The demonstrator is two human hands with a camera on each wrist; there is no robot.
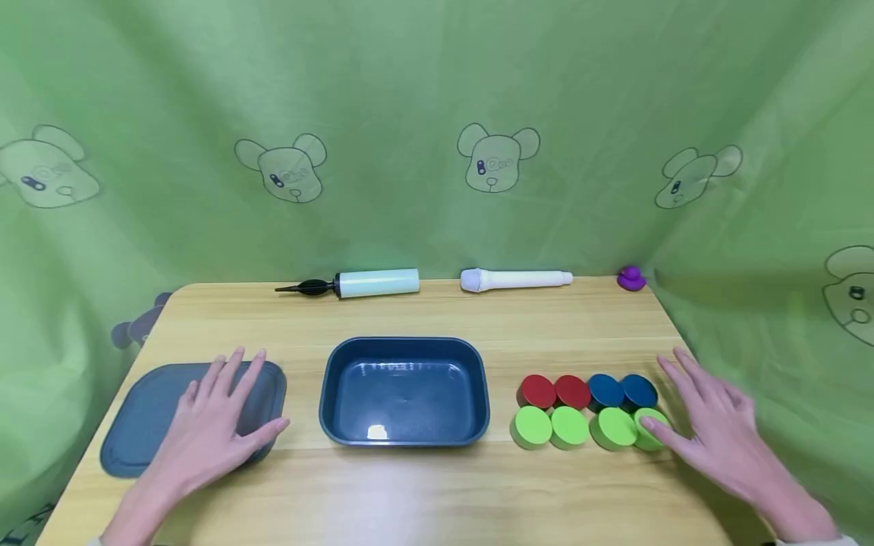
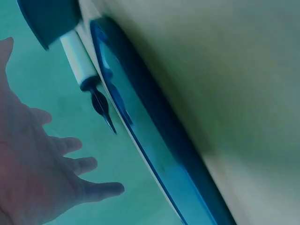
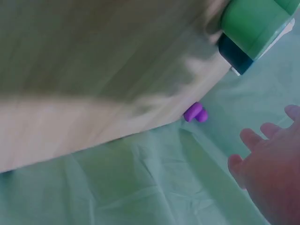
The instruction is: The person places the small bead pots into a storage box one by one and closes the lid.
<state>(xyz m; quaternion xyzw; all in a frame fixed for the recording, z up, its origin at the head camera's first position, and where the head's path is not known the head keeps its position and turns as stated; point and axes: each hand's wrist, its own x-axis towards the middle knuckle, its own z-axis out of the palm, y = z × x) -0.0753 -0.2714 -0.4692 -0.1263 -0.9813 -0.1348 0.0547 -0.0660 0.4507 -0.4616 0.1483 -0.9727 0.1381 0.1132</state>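
My left hand (image 1: 212, 425) hovers over a flat dark blue lid (image 1: 146, 406), fingers spread and nothing held. On the right, my right hand (image 1: 717, 425) is spread beside a group of round blocks, its thumb overlapping the nearest green block (image 1: 650, 426) in the head view. The group has a back row of red blocks (image 1: 537, 392) and blue blocks (image 1: 639, 393), with several green blocks (image 1: 570, 427) in front. Between the hands sits a dark blue rectangular tub (image 1: 406, 402) with nothing inside. In the left wrist view the lid (image 2: 159, 122) lies beyond the palm.
Along the table's back edge lie a hand pump (image 1: 378, 283) with a black nozzle, a white microphone-shaped stick (image 1: 522, 280) and a purple rubber duck (image 1: 631, 278). A green curtain (image 1: 396, 91) with bear faces hangs behind and beside the wooden table (image 1: 410, 493).
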